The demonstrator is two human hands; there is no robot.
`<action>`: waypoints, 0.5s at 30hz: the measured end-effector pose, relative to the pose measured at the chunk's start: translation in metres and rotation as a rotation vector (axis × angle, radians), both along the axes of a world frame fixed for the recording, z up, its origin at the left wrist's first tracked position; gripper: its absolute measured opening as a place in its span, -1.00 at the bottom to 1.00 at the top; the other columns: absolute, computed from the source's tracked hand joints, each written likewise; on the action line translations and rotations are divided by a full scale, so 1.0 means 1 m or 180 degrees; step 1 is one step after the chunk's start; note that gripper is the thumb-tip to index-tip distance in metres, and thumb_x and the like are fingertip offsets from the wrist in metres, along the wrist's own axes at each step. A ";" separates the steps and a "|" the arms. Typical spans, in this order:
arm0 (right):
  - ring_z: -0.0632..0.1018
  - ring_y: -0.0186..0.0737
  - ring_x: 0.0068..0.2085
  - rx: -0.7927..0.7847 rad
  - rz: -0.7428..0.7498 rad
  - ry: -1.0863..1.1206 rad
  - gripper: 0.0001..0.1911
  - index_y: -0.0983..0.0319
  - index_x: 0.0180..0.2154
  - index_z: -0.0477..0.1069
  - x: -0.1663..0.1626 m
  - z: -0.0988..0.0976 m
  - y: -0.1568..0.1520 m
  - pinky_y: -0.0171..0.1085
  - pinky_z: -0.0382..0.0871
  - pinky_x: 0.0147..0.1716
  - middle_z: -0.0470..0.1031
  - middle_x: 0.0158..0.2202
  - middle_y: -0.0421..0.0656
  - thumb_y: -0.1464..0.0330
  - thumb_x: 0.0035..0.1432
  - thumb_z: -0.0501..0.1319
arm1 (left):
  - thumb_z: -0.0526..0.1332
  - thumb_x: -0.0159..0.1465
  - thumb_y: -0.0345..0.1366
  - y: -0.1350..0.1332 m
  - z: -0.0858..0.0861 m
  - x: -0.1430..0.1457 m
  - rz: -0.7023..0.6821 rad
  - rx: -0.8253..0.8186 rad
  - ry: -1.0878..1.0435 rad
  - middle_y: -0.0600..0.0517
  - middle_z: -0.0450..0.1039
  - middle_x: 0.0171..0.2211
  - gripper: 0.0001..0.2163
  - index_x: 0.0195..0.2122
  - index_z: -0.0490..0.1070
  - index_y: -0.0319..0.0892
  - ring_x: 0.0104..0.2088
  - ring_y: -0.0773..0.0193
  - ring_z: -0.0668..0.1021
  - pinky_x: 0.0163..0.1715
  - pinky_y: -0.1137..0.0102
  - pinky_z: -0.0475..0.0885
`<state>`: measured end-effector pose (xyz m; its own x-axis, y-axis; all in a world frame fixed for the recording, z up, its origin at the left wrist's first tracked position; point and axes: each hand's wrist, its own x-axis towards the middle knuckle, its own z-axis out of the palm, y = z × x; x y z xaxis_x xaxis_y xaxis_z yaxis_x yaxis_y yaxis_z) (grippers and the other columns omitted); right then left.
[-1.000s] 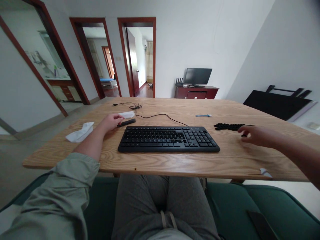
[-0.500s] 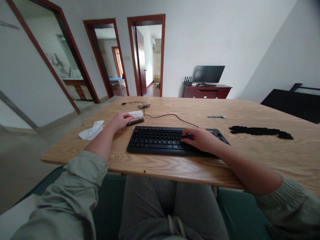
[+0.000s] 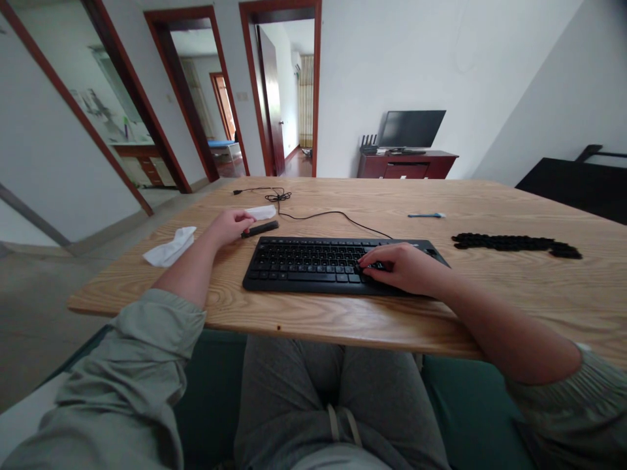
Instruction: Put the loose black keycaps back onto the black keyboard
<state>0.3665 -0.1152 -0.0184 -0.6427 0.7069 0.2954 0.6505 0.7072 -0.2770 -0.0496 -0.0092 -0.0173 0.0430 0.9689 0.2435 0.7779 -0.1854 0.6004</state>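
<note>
A black keyboard (image 3: 313,277) lies near the table's front edge. Small pale spots show across its middle rows, where keycaps seem to be off. My right hand (image 3: 404,267) rests over its right part, thumb and forefinger pinched at a small black keycap (image 3: 363,268), largely hidden by the fingers. Beyond the keyboard's left corner, my left hand (image 3: 230,227) lies with loosely bent fingers over the near end of a black brush-like stick (image 3: 262,228). Its fingertips also reach a folded white tissue (image 3: 262,213). Whether they touch the stick is unclear.
A crumpled white tissue (image 3: 170,248) lies left of my forearm. The black cable (image 3: 333,212) runs behind the keyboard to a coiled bundle. A blue toothbrush-like stick (image 3: 426,215) and rows of small black pieces, apparently keycaps (image 3: 514,243), lie right on the wooden table (image 3: 313,320).
The view has tilted slightly, so everything sits a little higher. My right hand's fingers have shifted slightly over the keys. My left hand stays by the black stick.
</note>
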 end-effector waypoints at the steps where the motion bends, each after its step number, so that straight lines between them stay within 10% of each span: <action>1: 0.59 -0.23 -0.25 -0.0020 -0.0074 -0.0020 -0.79 0.15 -0.18 0.57 -0.001 0.000 0.000 -0.28 0.47 -0.18 0.61 -0.20 -0.18 0.32 0.18 0.19 | 0.17 0.12 -0.05 0.000 0.000 0.000 0.0010 0.0007 0.0017 0.02 0.46 -0.48 -0.63 -0.22 0.55 -0.22 -0.50 0.27 0.41 -0.52 0.44 0.26; 15: 0.57 -0.21 -0.22 -0.0007 -0.0027 0.0098 -0.81 0.18 -0.23 0.56 -0.008 0.001 -0.001 -0.27 0.44 -0.17 0.59 -0.23 -0.14 0.29 0.18 0.20 | 0.15 0.13 -0.04 0.000 0.001 0.000 -0.0024 0.0071 0.0086 0.02 0.45 -0.49 -0.63 -0.23 0.55 -0.21 -0.48 0.25 0.43 -0.49 0.42 0.26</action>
